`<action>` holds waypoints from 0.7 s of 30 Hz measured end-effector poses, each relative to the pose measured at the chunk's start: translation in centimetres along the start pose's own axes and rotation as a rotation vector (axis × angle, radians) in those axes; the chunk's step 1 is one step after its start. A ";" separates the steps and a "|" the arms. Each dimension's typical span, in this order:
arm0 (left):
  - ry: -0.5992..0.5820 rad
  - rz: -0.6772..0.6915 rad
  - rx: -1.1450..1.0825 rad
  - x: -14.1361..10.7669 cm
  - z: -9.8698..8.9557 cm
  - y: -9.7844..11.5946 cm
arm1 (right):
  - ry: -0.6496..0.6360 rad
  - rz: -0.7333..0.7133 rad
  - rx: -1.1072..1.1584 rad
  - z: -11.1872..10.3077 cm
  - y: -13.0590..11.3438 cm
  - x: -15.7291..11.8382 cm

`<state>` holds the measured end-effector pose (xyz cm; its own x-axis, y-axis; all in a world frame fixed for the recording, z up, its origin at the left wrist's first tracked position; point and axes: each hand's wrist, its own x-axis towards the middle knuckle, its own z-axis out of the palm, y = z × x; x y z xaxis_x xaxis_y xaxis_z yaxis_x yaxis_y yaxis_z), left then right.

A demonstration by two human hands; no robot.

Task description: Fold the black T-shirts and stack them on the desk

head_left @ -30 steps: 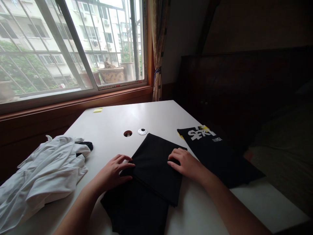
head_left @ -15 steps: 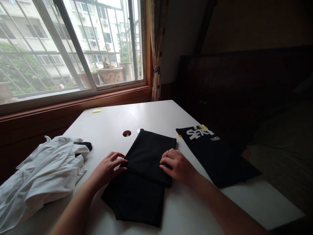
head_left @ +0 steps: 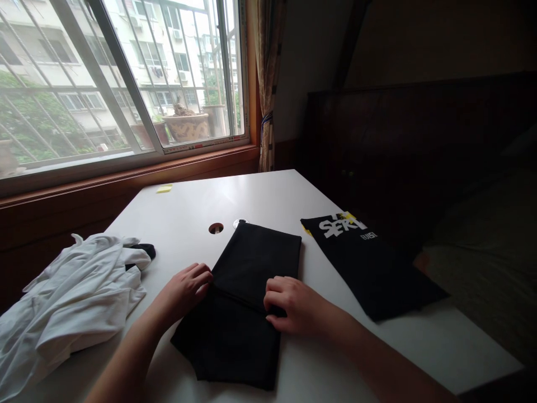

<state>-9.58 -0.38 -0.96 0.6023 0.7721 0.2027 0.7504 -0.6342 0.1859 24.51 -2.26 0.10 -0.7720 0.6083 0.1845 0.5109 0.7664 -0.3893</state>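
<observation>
A black garment (head_left: 255, 257) lies partly folded on the white table (head_left: 277, 193), its upper part overlapping the lower part. My left hand (head_left: 188, 288) is at the left end of the fold, fingers bent together and pinching the black cloth's edge. At the right side of the garment, my right hand (head_left: 289, 305) has its fingers curled round the folded edge, with the thumb below. The fingertips of both hands are partly hidden against the dark cloth.
A crumpled white garment (head_left: 92, 291) is heaped at the left. Another black garment with white lettering (head_left: 369, 268) lies along the right edge. Farther back are a yellow note (head_left: 164, 189) and a round hole (head_left: 216, 228) in the table. A window (head_left: 126, 78) stands behind.
My right hand has moved down and slightly left along the garment's right side, its fingers now more curled. My left fingers have drawn closer together at the fold. The view has shifted slightly.
</observation>
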 end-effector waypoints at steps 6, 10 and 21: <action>-0.005 -0.006 0.013 -0.1 -0.1 0.2 | -0.006 -0.003 -0.010 0.0 -0.2 0.0; -0.009 0.000 0.007 -0.1 -0.3 0.4 | -0.005 0.002 -0.046 0.1 0.1 0.0; 0.035 0.019 -0.002 0.4 0.7 1.0 | 0.264 0.281 -0.331 0.1 2.2 0.0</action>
<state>-8.45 -0.67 -1.37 0.6065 0.7580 0.2400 0.7384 -0.6489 0.1834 25.57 -0.55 -0.86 -0.4872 0.7991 0.3521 0.8108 0.5637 -0.1574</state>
